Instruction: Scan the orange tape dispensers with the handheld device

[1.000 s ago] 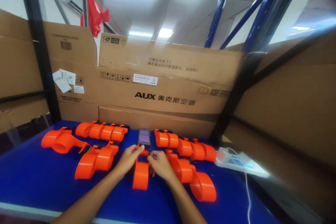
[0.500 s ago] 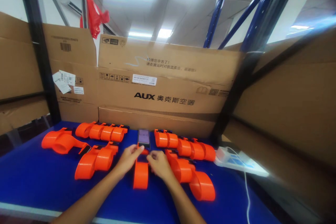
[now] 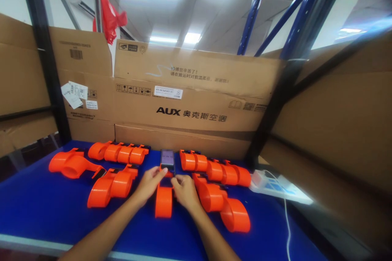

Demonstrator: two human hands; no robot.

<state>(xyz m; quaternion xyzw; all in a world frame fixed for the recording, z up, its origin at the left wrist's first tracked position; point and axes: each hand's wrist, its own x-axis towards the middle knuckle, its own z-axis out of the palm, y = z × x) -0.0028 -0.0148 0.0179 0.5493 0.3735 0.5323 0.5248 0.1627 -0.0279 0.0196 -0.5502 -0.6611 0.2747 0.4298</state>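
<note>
Orange ring piece is at lower ctr of frame, btwn the person's two hands, over the blue tabletop, just below the phone. Left hand looks closed on its upper end: thumb laid across the top, other fingers mostly hidden. Right hand has fingers curled in, thumb & forefinger tips close together nr the piece's right edge; can't tell if they grip it.

Handling: prob. light, stiff plastic, so it shouldn't sag; glossy band may slip a bit under dry fingertips; narrow upper end is prob. the weakest bit. Best hold is likely that upper end w/ one hand, the other steadying the band's side w/o squeezing the hoop.

Long axis runs roughly up-down in the frame: wide band toward the bottom edge, narrow end pointing up at the phone. Hoop's opening can't be made out clearly
</note>
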